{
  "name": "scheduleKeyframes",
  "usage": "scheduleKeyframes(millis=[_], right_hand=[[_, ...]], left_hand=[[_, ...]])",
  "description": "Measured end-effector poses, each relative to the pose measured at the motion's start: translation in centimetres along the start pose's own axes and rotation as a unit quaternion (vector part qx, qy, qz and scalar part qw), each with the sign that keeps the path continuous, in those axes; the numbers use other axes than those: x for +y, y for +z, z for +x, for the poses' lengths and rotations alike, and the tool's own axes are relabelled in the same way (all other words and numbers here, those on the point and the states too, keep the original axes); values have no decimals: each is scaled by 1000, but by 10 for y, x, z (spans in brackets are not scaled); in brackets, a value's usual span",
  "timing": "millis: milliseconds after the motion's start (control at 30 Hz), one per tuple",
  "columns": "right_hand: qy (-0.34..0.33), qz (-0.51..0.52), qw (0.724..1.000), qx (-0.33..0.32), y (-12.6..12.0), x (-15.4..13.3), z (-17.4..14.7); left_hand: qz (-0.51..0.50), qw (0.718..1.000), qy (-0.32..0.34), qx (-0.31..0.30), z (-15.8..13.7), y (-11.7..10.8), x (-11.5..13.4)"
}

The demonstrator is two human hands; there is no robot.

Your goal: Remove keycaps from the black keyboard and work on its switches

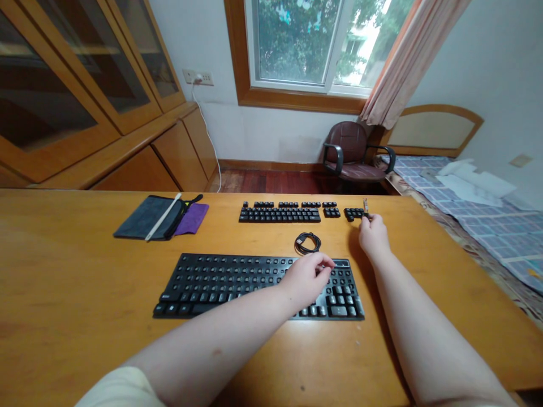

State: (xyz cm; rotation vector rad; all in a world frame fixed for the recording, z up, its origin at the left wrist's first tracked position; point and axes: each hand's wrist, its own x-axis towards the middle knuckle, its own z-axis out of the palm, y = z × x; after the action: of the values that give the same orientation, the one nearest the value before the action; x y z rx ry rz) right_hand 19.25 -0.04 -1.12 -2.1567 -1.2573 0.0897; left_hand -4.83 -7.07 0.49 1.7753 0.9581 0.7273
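Note:
A black keyboard (237, 277) lies in front of me, most keycaps off its upper rows; caps remain along the bottom row and on part of the number pad. My left hand (307, 278) rests over its right part, fingers loosely curled with a gap between thumb and forefinger, and nothing shows in them. Beyond the keyboard, my right hand (374, 233) pinches a small thin tool with a metallic end, which looks like a keycap puller (365, 204). It is beside a group of loose black keycaps (353, 213). More removed keycaps (280, 215) stand in ordered rows to the left.
A coiled black USB cable (307, 243) lies just behind the keyboard. A dark grey pouch (146, 217), a pale stick (163, 217) and a purple cloth (192, 219) are at the left of the wooden table (76, 294). Past the far edge stands an armchair (350, 147).

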Motion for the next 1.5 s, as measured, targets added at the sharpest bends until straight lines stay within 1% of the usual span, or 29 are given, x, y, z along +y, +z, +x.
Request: scheduleKeyframes(millis=[67,167,233,333,600,733,1233,1500], right_hand=[[4,-84,995,-47,-6,-6,-3],[1,-182,980,-81,-13,-15,-7],[5,-217,970,-106,-15,-20,-9],[13,-241,961,-135,-12,-23,-8],[25,-255,956,-146,-3,-23,-6],[26,-256,956,-138,-1,-24,-5],[31,-257,957,-131,1,-27,-7],[36,-248,958,-138,3,-29,-7]], left_hand=[[3,1000,1,4,0,0,0],[9,1000,3,0,1,0,0],[10,1000,5,-4,1,0,0],[16,1000,9,0,1,0,0],[22,1000,5,-2,1,0,1],[24,1000,8,-4,1,0,0],[21,1000,8,-4,1,2,-2],[27,1000,6,-5,1,1,-1]])
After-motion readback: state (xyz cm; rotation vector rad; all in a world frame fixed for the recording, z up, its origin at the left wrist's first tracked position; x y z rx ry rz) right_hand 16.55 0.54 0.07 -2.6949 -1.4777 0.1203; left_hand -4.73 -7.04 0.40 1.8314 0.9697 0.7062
